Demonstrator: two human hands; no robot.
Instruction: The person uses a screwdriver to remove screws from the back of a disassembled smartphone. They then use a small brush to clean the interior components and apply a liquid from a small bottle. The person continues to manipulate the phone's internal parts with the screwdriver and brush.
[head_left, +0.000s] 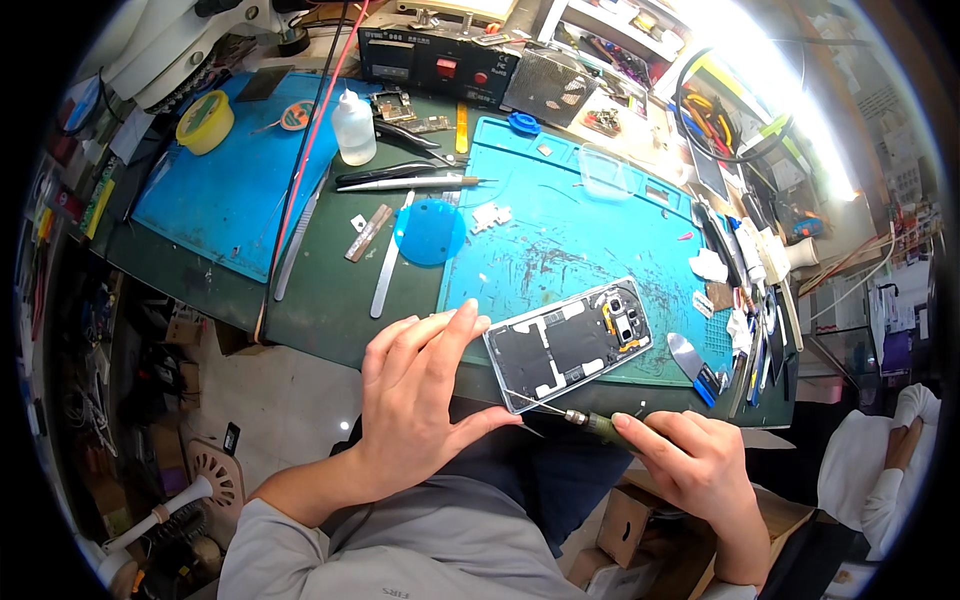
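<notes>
Grey-framed phone (567, 347), back panel off, lies aslant at the near edge of the big blue mat (590, 235), lower left corner reaching past the mat's edge. I see dark inner covers, white strips and orange flex by the camera modules at its upper right end. From my remote seat, left hand (415, 390) is at the phone's left end: fingers along the upper corner, thumb by the lower corner, a wide spread between. Can't tell if it actually pinches the frame or just sits against it. Right hand (695, 455) is closed around a screwdriver (598, 424) with a green handle, index finger and thumb forward on the grip; thin shaft points left to the phone's lower left corner. Whether the tip is seated in anything, I can't make out.

Around: blue disc (430, 232) overlapping the mat's left edge, tweezers (389, 265) just left of it, white squeeze bottle (353, 130) farther back, black pliers beside it. Blue-handled scraper (688, 358) right of the phone. Clear tray (605, 172) at the mat's far side. Yellow tub (205, 122) on a second blue mat, far left. Another person's white sleeve (885, 505) shows at right.
</notes>
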